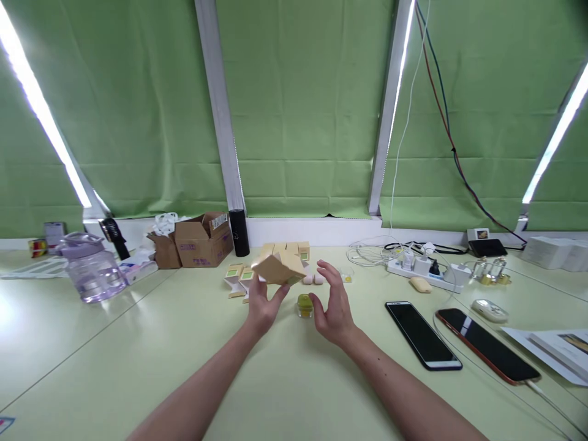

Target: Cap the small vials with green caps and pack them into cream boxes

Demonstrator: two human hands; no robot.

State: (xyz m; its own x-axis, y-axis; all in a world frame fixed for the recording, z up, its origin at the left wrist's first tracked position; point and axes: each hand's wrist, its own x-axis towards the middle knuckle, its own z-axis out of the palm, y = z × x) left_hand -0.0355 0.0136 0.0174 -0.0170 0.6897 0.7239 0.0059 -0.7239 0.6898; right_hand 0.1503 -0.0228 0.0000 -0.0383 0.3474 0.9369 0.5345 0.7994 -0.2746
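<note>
A person's left hand (263,306) grips a small tan cardboard box (278,268) from below, fingers closed on its underside, lifting it tilted above the middle of the pale green desk (138,343). The right hand (334,304) hovers just beside it, fingers spread and holding nothing. Between the hands, a small round green-lidded jar (304,304) stands on the desk. More tan boxes (287,249) are stacked behind, toward the far edge. Two dark smartphones (422,334) lie flat toward the right edge, and a clear lilac water jug (92,267) stands near the far left corner.
</note>
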